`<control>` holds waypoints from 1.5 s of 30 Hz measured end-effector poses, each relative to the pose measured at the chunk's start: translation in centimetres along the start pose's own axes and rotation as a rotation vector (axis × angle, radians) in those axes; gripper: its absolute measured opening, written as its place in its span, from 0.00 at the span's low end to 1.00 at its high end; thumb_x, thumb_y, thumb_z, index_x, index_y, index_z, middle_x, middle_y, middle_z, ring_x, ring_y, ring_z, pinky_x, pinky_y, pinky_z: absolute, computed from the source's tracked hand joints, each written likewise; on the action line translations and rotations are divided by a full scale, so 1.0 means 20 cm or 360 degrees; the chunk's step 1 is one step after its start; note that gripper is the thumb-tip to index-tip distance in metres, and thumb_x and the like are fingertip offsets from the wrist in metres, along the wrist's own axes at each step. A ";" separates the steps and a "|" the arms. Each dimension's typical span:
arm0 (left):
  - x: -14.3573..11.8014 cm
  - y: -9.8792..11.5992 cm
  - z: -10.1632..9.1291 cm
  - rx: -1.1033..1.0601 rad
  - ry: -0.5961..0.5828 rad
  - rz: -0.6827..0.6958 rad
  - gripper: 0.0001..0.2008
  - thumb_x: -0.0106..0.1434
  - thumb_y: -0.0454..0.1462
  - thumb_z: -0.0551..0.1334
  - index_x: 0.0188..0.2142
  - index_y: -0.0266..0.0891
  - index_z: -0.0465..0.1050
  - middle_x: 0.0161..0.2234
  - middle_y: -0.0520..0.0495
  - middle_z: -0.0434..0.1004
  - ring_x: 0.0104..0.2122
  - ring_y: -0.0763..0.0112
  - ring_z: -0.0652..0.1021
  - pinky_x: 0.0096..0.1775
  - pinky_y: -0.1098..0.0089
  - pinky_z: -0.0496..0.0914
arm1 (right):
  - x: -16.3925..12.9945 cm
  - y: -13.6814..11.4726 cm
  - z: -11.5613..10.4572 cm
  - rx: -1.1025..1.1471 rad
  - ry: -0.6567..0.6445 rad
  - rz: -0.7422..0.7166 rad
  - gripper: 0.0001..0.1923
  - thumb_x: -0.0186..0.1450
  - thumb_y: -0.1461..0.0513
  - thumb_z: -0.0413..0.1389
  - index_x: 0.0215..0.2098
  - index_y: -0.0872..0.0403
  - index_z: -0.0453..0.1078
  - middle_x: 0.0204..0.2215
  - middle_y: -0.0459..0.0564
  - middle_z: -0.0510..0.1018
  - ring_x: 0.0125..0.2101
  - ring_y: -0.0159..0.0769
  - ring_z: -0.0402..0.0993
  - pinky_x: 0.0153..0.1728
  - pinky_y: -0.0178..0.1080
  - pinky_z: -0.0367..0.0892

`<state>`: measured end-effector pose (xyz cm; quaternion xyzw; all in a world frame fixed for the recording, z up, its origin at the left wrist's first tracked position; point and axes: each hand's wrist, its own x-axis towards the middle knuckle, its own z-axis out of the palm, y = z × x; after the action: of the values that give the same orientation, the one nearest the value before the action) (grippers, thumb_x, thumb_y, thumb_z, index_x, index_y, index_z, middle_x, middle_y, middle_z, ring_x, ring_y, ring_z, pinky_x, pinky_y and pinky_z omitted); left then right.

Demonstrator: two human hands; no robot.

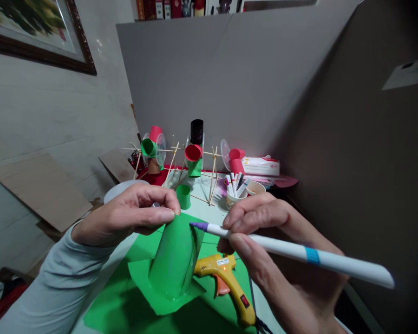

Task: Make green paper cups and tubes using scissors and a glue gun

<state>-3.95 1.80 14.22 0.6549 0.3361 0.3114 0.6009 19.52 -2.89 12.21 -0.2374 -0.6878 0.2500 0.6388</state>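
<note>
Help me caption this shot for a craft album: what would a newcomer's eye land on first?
The tall green paper cone in the centre, standing on a green paper sheet, with the left hand pinching its top. The right hand points a long white marker with a purple tip at the cone. A yellow hot glue gun lies just right of the cone, and red and green paper cups on a wooden stick frame stand behind.

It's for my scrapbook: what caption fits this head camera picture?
Left hand pinches a green paper cone while right hand touches a purple-tipped marker to it.
</note>
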 end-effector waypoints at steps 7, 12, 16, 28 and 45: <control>0.00 0.01 0.00 0.0031 0.0018 -0.0025 0.12 0.61 0.45 0.68 0.29 0.39 0.75 0.20 0.57 0.53 0.20 0.79 0.52 0.21 0.73 0.45 | -0.01 0.00 0.00 -0.0025 0.0010 0.0008 0.08 0.62 0.71 0.60 0.34 0.52 0.74 0.32 0.46 0.77 0.32 0.34 0.75 0.33 0.40 0.76; 0.00 -0.02 -0.03 0.0032 -0.0041 0.0035 0.12 0.62 0.44 0.67 0.30 0.38 0.75 0.20 0.57 0.55 0.20 0.79 0.53 0.21 0.74 0.46 | -0.01 0.01 -0.01 -0.0028 0.0014 -0.0017 0.08 0.62 0.72 0.60 0.35 0.52 0.74 0.32 0.46 0.76 0.32 0.34 0.76 0.33 0.40 0.76; 0.00 -0.03 -0.03 0.0014 -0.0019 0.0051 0.13 0.62 0.45 0.67 0.30 0.37 0.74 0.20 0.57 0.55 0.20 0.79 0.54 0.20 0.75 0.47 | -0.01 0.00 -0.01 -0.0033 -0.0008 -0.0019 0.08 0.63 0.72 0.61 0.35 0.53 0.73 0.33 0.46 0.77 0.31 0.33 0.76 0.35 0.40 0.76; -0.01 -0.03 -0.02 -0.0138 0.0025 0.0041 0.11 0.59 0.44 0.69 0.29 0.38 0.76 0.19 0.57 0.55 0.19 0.80 0.53 0.20 0.76 0.46 | 0.01 0.02 -0.05 -0.0060 0.0053 -0.0113 0.10 0.67 0.72 0.56 0.41 0.53 0.75 0.38 0.48 0.77 0.32 0.32 0.77 0.30 0.36 0.75; 0.01 -0.03 0.00 0.0124 0.0046 0.0038 0.11 0.62 0.43 0.66 0.32 0.37 0.75 0.19 0.58 0.55 0.19 0.80 0.53 0.20 0.76 0.47 | 0.06 0.03 -0.05 -0.0304 -0.0674 0.0104 0.07 0.68 0.70 0.52 0.34 0.55 0.68 0.36 0.48 0.73 0.37 0.32 0.70 0.41 0.36 0.65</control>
<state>-3.93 2.00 13.70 0.6771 0.3488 0.3148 0.5664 20.39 -1.55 12.80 -0.2612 -0.8189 0.2486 0.4465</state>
